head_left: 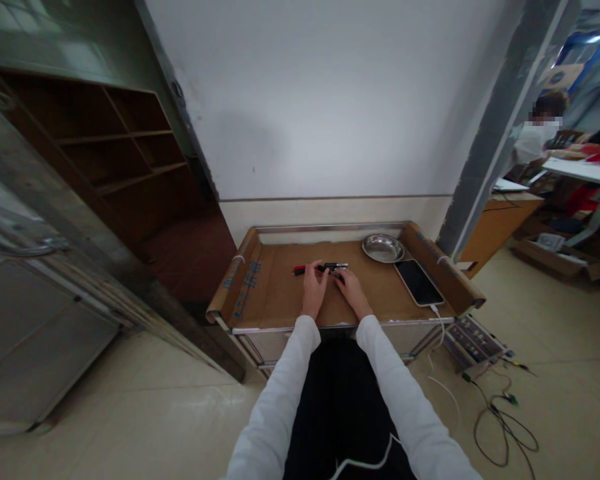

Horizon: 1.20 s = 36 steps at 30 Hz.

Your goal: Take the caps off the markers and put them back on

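A small bundle of pens [333,266], black with a red one showing at the left end, lies crosswise near the middle of the cardboard-covered cart top [280,293]. My left hand [314,288] has its fingers closed around the pens' left part, and the red end sticks out past it. At the bundle's right end, the fingers and thumb of my right hand [351,289] are closed on the pens near their shiny clips. My fingers hide part of the bundle, so I cannot tell exactly how many pens there are.
A round metal dish [383,248] stands at the back right of the cart top. Beside it lies a phone [419,283] with a white cable [439,323]. Rolled cardboard edges [237,267] bound the sides. An electrical device [475,341] with loose wires sits on the floor.
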Motion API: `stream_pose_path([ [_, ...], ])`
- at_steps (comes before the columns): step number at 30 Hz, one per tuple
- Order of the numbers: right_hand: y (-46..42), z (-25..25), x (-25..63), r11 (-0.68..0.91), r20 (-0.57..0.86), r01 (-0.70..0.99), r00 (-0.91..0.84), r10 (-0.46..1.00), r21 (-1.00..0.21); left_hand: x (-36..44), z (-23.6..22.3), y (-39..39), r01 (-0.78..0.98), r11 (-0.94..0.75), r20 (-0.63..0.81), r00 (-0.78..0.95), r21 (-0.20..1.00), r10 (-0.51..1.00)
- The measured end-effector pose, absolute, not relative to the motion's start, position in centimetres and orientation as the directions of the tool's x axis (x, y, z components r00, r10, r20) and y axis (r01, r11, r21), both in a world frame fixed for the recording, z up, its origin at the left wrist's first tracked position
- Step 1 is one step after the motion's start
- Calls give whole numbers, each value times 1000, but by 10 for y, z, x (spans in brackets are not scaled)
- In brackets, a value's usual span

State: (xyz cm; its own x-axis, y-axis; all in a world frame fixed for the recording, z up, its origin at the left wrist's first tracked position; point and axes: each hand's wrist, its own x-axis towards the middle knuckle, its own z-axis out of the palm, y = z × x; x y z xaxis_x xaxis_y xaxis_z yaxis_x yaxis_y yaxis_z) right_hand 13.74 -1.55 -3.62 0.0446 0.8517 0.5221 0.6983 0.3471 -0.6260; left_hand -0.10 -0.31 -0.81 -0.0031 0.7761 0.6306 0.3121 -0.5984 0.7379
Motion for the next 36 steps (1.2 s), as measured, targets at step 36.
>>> stream_pose_path([
  [36, -19, -33, 139, 222, 518, 807, 118, 847, -548, 3, -17, 4, 679, -530, 502, 266, 509, 823],
])
